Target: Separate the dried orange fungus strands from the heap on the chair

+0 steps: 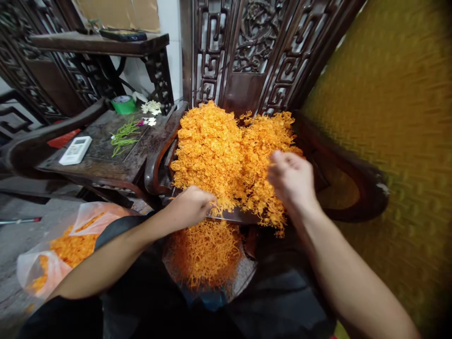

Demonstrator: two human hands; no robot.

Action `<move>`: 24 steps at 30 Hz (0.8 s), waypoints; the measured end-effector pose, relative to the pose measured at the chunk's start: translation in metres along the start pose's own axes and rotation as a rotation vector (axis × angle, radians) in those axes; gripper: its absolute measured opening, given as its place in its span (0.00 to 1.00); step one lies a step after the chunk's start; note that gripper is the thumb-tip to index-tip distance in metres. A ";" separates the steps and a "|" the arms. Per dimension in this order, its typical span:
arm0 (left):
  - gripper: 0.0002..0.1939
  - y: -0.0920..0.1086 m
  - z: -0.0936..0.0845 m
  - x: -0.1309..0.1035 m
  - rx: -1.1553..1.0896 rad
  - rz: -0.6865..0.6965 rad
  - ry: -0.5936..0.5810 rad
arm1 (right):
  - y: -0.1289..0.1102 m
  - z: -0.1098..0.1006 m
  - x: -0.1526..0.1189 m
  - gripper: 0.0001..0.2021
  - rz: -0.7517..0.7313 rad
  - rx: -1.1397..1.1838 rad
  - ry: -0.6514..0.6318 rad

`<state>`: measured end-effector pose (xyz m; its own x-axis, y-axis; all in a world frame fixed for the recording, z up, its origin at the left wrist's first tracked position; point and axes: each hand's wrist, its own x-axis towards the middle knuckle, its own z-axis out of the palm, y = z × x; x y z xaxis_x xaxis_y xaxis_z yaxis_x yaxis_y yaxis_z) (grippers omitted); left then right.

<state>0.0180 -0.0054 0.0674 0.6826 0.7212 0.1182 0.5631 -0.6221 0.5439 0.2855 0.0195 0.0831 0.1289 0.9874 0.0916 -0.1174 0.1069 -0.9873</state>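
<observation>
A big heap of orange artificial-looking flower sprigs (208, 150) covers the seat of a carved dark wooden chair. A second, looser heap (263, 136) of the same sprigs sits beside it on the right. At the front edge of the heap, my left hand (194, 205) is closed on a thin orange sprig (216, 206). My right hand (293, 179) is over the right heap with its fingers curled together; motion blur hides what they pinch. Below the seat, between my knees, is a mass of orange stems (208, 254).
On the left, a dark wooden chair (102, 141) bears a white remote control (76, 149), green tape (123, 104), green stems (124, 136) and white flowers (151, 108). A plastic bag (88, 216) with orange pieces is on the floor. The chair's armrest (374, 202) curves round at right.
</observation>
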 end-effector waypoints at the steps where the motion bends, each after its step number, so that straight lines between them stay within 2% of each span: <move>1: 0.17 -0.001 -0.002 -0.004 -0.019 -0.003 -0.026 | -0.002 -0.010 0.009 0.26 -0.042 0.022 0.083; 3: 0.17 -0.004 -0.005 -0.008 -0.046 -0.024 -0.038 | -0.001 -0.020 0.018 0.26 -0.010 0.037 0.146; 4: 0.18 -0.004 -0.006 -0.009 -0.060 -0.030 -0.037 | 0.001 -0.019 0.018 0.25 0.036 0.029 0.109; 6: 0.19 -0.005 -0.007 -0.009 -0.103 -0.029 -0.044 | 0.007 -0.006 0.008 0.23 0.124 0.003 -0.069; 8: 0.20 -0.005 -0.007 -0.006 -0.155 -0.031 -0.063 | 0.011 0.015 -0.006 0.20 0.142 -0.034 -0.279; 12: 0.19 -0.002 -0.008 -0.003 -0.308 -0.081 -0.138 | 0.004 0.048 -0.025 0.15 0.032 -0.266 -0.606; 14: 0.20 0.000 -0.011 -0.003 -0.413 -0.105 -0.177 | -0.001 0.056 -0.027 0.14 -0.057 -0.358 -0.688; 16: 0.20 0.002 -0.015 -0.005 -0.515 -0.127 -0.219 | -0.002 0.056 -0.023 0.14 -0.152 -0.383 -0.595; 20: 0.22 0.005 -0.024 -0.009 -0.645 -0.201 -0.233 | 0.004 0.039 0.001 0.20 -0.270 -0.335 -0.149; 22: 0.22 0.003 -0.028 -0.010 -0.671 -0.239 -0.173 | 0.007 0.029 0.012 0.20 -0.230 -0.231 -0.030; 24: 0.21 0.000 -0.030 -0.011 -0.676 -0.270 -0.096 | 0.010 0.025 0.015 0.20 -0.124 -0.122 -0.025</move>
<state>-0.0032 -0.0046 0.0911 0.6162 0.7734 -0.1485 0.3278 -0.0804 0.9413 0.2621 0.0378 0.0781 0.1104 0.9703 0.2152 0.0181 0.2146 -0.9765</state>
